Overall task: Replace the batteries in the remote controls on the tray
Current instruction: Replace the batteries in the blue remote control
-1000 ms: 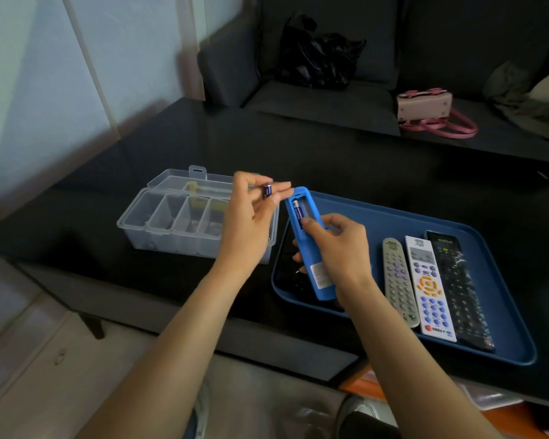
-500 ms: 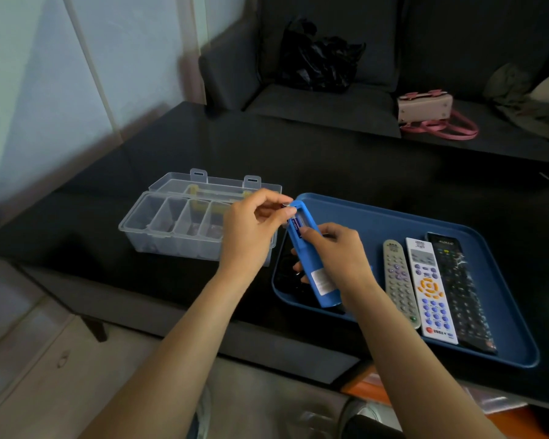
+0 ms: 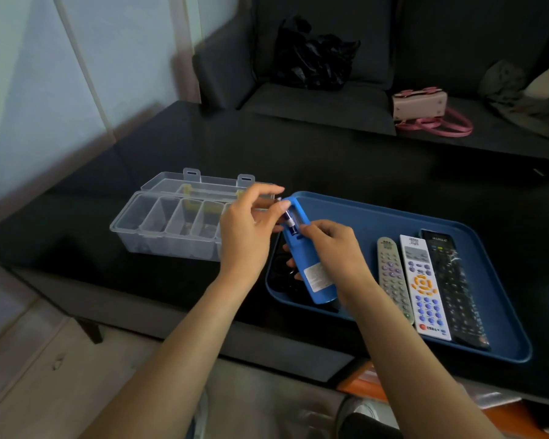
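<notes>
Four remotes point(image 3: 309, 267) point(image 3: 393, 274) point(image 3: 423, 285) point(image 3: 454, 283), one blue tray point(image 3: 377, 217), one clear organizer box point(image 3: 171, 223), two hands point(image 3: 248, 236) point(image 3: 333, 251).

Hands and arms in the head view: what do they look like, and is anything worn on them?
Both the left hand and the right hand are bare: no gloves, and no rings, watch or bracelet show. The forearms are bare too, with no sleeve in view up to the frame's lower edge. Nails look short and unpainted, though the picture is too soft to be sure. No markings or tattoos show.
</notes>
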### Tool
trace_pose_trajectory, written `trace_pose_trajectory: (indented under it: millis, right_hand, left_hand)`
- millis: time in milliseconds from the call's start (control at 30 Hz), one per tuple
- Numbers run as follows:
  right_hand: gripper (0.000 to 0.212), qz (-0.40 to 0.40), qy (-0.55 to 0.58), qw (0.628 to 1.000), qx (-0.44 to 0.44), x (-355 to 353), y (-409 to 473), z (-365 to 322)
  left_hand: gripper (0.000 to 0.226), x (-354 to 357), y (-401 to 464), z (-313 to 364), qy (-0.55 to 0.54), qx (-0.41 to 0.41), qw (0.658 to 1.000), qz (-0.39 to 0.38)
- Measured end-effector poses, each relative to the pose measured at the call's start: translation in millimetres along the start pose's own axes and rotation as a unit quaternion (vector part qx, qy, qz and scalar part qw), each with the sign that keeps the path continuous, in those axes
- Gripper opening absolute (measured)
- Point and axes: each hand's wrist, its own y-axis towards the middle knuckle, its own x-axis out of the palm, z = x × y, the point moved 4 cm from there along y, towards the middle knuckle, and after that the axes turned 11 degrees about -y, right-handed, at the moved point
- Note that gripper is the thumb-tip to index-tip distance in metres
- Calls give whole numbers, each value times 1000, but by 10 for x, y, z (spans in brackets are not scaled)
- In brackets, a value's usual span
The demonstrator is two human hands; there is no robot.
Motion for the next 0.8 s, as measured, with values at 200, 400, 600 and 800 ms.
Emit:
trace_pose_trajectory:
  millis: [200,400,600,800]
  right_hand:
    - [16,5,-8,1000,-4,-16,12,29]
    - [20,8,-9,1000,-8,-37,1,14]
    - [20,15,-42,999,-14,-26,-2,5]
    - [17,25,-75,997,-14,-17,34,52]
  left_hand:
    - [13,39,-1,19,-49,-87,995,-8]
    - [28,108,-38,32,33,-117,990,-72]
    - [27,141,-47,64,217,2,970,-109]
    - [13,194,-54,91,274,81,953,-103]
